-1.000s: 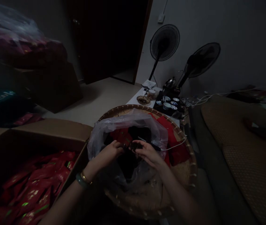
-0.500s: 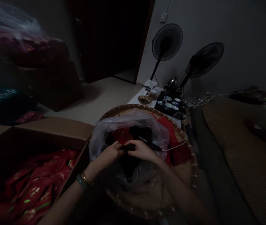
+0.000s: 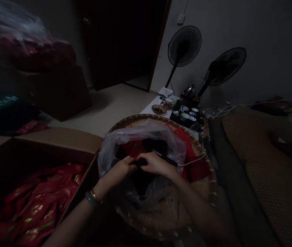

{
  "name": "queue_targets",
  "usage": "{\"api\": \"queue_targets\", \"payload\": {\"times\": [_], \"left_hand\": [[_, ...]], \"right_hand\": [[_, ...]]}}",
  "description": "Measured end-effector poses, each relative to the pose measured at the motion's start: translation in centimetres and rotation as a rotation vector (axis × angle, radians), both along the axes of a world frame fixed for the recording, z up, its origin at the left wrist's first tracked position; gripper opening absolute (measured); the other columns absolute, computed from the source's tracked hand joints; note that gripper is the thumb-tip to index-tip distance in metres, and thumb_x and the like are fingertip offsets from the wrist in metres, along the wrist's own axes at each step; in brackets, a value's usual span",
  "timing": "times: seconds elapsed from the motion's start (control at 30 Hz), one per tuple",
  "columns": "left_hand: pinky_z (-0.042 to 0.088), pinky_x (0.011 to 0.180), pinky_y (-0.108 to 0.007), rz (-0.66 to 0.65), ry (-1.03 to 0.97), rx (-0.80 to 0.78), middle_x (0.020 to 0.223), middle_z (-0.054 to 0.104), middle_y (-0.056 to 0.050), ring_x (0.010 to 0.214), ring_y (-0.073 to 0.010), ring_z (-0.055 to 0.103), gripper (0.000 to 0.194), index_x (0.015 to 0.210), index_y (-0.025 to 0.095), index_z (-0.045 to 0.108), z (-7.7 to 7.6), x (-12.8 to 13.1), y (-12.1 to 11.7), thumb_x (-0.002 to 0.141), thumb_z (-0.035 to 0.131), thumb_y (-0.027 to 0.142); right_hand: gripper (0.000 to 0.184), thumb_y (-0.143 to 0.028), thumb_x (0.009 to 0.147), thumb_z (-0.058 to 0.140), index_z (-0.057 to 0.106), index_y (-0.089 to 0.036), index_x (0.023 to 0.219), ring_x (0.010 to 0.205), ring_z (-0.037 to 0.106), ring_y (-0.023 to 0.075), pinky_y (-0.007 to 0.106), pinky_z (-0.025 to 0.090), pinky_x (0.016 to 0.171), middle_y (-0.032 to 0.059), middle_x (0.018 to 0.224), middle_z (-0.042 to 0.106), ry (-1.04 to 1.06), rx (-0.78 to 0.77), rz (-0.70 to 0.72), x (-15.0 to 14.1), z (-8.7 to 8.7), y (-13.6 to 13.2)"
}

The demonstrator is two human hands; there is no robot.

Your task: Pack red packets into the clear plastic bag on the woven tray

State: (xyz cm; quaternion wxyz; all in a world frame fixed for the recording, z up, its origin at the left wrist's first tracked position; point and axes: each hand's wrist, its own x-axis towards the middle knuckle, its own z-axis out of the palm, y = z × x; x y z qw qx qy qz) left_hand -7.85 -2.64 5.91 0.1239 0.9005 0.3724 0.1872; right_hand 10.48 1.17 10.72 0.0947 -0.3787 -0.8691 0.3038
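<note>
My left hand [image 3: 121, 169] and my right hand [image 3: 155, 163] meet over the mouth of a clear plastic bag [image 3: 110, 144], both with curled fingers. Whatever lies between the fingertips is dark and too dim to name. Dark contents [image 3: 142, 181] fill the bag below, and a red packet [image 3: 134, 147] shows behind my fingers. Just beyond the right hand lies a slim black device [image 3: 171, 160] with a white cord. All this sits on a round woven bamboo tray [image 3: 161, 219]. Red packets [image 3: 193, 157] lie on its right side.
An open cardboard box [image 3: 58, 137] of red packets [image 3: 36, 206] stands at the left. A low table [image 3: 149, 107] with teacups [image 3: 185, 116] and two fans [image 3: 184, 45] are beyond the tray. A woven-covered seat [image 3: 261, 164] runs along the right.
Both hands stay over the bag with only slight finger movement. Dark material seen between the fingertips earlier now shows less. The tray, bag and device have not moved.
</note>
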Motion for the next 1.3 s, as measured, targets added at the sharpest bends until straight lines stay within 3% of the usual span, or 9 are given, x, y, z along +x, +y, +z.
{"api": "queue_targets", "payload": {"times": [0.27,0.5,0.7,0.9,1.0,1.1,1.3], "left_hand": [[0.041,0.074,-0.025,0.002,-0.048,-0.011,0.104,0.055,-0.005,0.088,-0.0150,0.049,0.014,0.085,0.017,0.062,-0.1,0.0,0.0,0.085,0.049,0.015],[0.042,0.073,-0.027,0.011,-0.045,0.004,0.098,0.056,-0.005,0.086,-0.0156,0.049,0.015,0.089,0.018,0.063,-0.4,0.1,0.1,0.085,0.049,0.017],[0.042,0.074,-0.027,0.030,-0.062,-0.008,0.098,0.057,-0.007,0.086,-0.0155,0.050,0.017,0.089,0.018,0.064,-0.7,-0.3,0.2,0.086,0.047,0.018],[0.042,0.072,-0.026,0.031,-0.026,0.001,0.098,0.058,-0.007,0.083,-0.0152,0.049,0.017,0.092,0.017,0.062,-0.4,-0.7,0.3,0.087,0.046,0.020],[0.042,0.072,-0.027,0.029,0.018,0.019,0.091,0.059,-0.006,0.081,-0.0154,0.048,0.017,0.089,0.016,0.060,0.2,-0.7,0.3,0.088,0.044,0.020],[0.041,0.069,-0.027,0.029,0.073,0.026,0.083,0.059,-0.004,0.077,-0.0151,0.048,0.016,0.088,0.016,0.059,0.3,-0.8,0.3,0.088,0.043,0.019],[0.039,0.067,-0.026,0.035,0.099,0.026,0.083,0.060,-0.003,0.077,-0.0151,0.048,0.015,0.091,0.018,0.058,-0.2,-1.0,0.6,0.088,0.044,0.019]], "right_hand": [[0.027,-0.006,0.067,0.060,0.059,-0.016,0.092,0.082,0.058,0.0151,0.024,0.042,0.071,0.0042,0.089,0.062,-0.054,0.119,-0.112,-0.6,-0.8,-0.2],[0.021,-0.012,0.074,0.057,0.062,-0.017,0.094,0.088,0.058,0.0190,0.028,0.042,0.077,0.0073,0.094,0.061,-0.243,0.148,-0.043,-0.8,-0.6,-1.3],[0.031,-0.005,0.071,0.056,0.058,-0.019,0.099,0.084,0.057,0.0139,0.025,0.045,0.074,0.0049,0.098,0.054,0.029,0.097,-0.082,-0.4,-1.5,-0.8],[0.043,-0.004,0.073,0.054,0.055,-0.021,0.112,0.084,0.058,0.0148,0.027,0.045,0.075,0.0038,0.095,0.062,0.126,0.064,0.002,0.0,-1.0,-1.4],[0.036,-0.008,0.077,0.051,0.056,-0.021,0.111,0.083,0.058,0.0138,0.026,0.046,0.072,0.0048,0.101,0.062,0.224,0.088,-0.098,0.6,-1.2,-1.3],[0.030,-0.011,0.079,0.050,0.058,-0.019,0.107,0.081,0.059,0.0141,0.026,0.046,0.070,0.0057,0.100,0.062,0.190,0.092,-0.213,1.8,-2.8,-0.6],[0.028,-0.010,0.072,0.059,0.062,-0.016,0.100,0.091,0.059,0.0189,0.029,0.043,0.081,0.0075,0.096,0.063,-0.188,0.055,-0.069,3.0,-7.5,-0.7]]}}
